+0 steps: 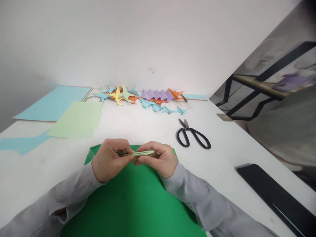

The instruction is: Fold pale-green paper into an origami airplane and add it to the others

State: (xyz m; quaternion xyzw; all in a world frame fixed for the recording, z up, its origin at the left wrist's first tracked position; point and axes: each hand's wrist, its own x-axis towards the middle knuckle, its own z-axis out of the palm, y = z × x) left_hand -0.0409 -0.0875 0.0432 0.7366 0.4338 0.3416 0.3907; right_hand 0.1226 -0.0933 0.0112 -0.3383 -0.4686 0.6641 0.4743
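Observation:
Between my two hands is a small piece of folded light green paper, seen nearly edge-on. My left hand pinches its left end between thumb and fingers. My right hand grips its right part, thumb below and fingers above. The fingertips of both hands almost meet near its middle. Part of the paper is hidden behind the fingers, so its full shape does not show. Both hands are above the far end of a green sheet that lies in front of me on the white table.
Black-handled scissors lie slightly open at right. Light green sheets and a blue sheet lie at left, with a blue offcut nearer. Folded paper figures line the wall. A black flat object rests near the right edge.

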